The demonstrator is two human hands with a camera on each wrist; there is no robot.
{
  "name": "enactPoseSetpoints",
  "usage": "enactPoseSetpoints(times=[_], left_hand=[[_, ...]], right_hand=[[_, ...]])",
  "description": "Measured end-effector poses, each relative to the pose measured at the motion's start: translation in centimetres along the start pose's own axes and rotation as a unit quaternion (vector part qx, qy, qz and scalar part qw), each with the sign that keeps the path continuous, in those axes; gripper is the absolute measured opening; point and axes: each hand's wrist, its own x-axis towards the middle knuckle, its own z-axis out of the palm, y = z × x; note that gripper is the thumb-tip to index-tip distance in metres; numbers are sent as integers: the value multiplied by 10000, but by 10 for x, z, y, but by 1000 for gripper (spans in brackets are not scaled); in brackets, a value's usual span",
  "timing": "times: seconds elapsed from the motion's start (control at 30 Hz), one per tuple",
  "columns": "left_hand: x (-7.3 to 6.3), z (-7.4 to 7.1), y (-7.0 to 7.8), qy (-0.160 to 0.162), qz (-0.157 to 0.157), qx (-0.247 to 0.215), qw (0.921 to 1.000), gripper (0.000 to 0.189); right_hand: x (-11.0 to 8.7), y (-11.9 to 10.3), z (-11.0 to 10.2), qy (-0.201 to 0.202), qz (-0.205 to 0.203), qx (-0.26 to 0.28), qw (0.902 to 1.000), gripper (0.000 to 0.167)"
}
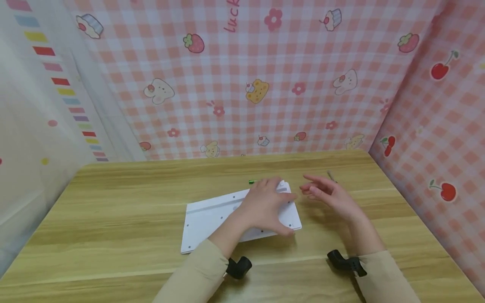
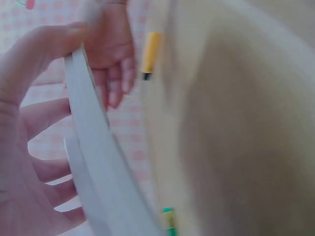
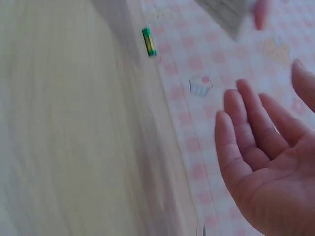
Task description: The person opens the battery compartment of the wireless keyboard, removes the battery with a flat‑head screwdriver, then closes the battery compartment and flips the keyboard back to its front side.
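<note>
My left hand [image 1: 261,206] grips the right end of a white keyboard [image 1: 210,221], thumb at the near edge and fingers spread across toward the far edge. The keyboard's underside, dotted with small screws, faces up. In the right wrist view a blurred corner of its keyed side [image 3: 226,14] shows, held off the table. Just right of the keyboard, my right hand [image 1: 333,198] hovers with loosely bent fingers and holds nothing. Past the far edge lies a green and gold battery [image 3: 149,42], partly hidden in the head view.
An orange piece with a black tip [image 2: 151,53] lies on the wooden table [image 1: 113,210]. A thin grey rod [image 1: 331,176] shows behind my right hand. Pink checked cloth [image 1: 235,63] hangs along the back and right sides of the table.
</note>
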Motion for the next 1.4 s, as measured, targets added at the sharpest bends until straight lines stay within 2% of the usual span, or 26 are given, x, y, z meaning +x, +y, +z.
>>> enactPoseSetpoints(times=[0.1, 0.2, 0.33, 0.5, 0.63, 0.8, 0.87, 1.0, 1.13, 1.27, 1.33, 1.4], left_hand=[[-3, -22, 0, 167, 111, -19, 9998, 86], [-7, -43, 1, 347, 197, -198, 9990, 85], [-13, -68, 2, 513, 245, -546, 9969, 84], [-20, -93, 4, 607, 138, -739, 9953, 85], [-26, -111, 2, 793, 68, -884, 9929, 86], [-35, -129, -4, 1228, 78, -1318, 9836, 87], [-39, -133, -8, 1433, 68, -1559, 9773, 88], [-46, -134, -16, 1874, 256, -2272, 9553, 87], [-51, -130, -22, 2282, 605, -3199, 9176, 85], [-53, -124, -28, 2662, 912, -3767, 8826, 85], [-53, -121, -30, 2812, 1041, -3917, 8699, 85], [-53, -118, -32, 2925, 1123, -4016, 8606, 87]], right_hand=[[2, -2, 7, -81, -268, 827, 9962, 37], [5, -4, 15, -266, -486, 1350, 9893, 37], [8, -7, 27, -258, -418, 1165, 9920, 37], [7, -13, 40, -125, 55, 734, 9972, 48], [8, -16, 48, -150, 157, 817, 9964, 53], [12, -16, 56, -260, 111, 1084, 9937, 49], [13, -15, 58, -319, 150, 1148, 9928, 49], [13, -15, 60, -394, 369, 1036, 9932, 50], [13, -14, 61, -518, 666, 1059, 9908, 57], [13, -11, 61, -860, 1078, 1392, 9806, 68], [13, -9, 60, -1065, 1254, 1603, 9733, 72], [12, -8, 59, -1212, 1356, 1755, 9675, 75]])
